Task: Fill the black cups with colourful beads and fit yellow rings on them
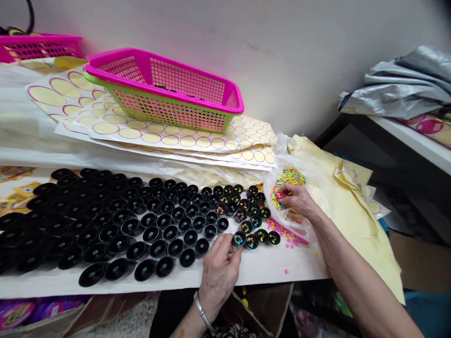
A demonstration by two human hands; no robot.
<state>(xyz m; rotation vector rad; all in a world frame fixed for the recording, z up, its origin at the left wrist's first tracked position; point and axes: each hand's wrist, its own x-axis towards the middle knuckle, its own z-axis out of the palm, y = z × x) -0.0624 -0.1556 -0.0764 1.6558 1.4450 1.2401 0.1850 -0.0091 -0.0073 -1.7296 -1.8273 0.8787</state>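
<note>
My left hand (219, 265), with a bracelet at the wrist, has thumb and fingers closed on the edge of a small black cup (239, 239) holding coloured pellets. My right hand (299, 199) reaches into a clear plastic bag (299, 225), its fingertips pinched on a small pink thing whose kind I cannot make out. Under those fingertips lies a heap of small yellow, pink, green and blue pellets (291, 177). Beside my left hand stand many round black cups (190, 236) in rows; several at the right end hold pellets, while those farther left show bare insides.
Flat pink pieces (291, 237) are scattered beside the bag. Behind the cups, a pink and green basket (169, 105) rests on sticker sheets (155, 136). Yellow paper (366, 244) covers the right side. A shelf (416, 141) bears silver bags. An open cardboard box (268, 305) sits below the table edge.
</note>
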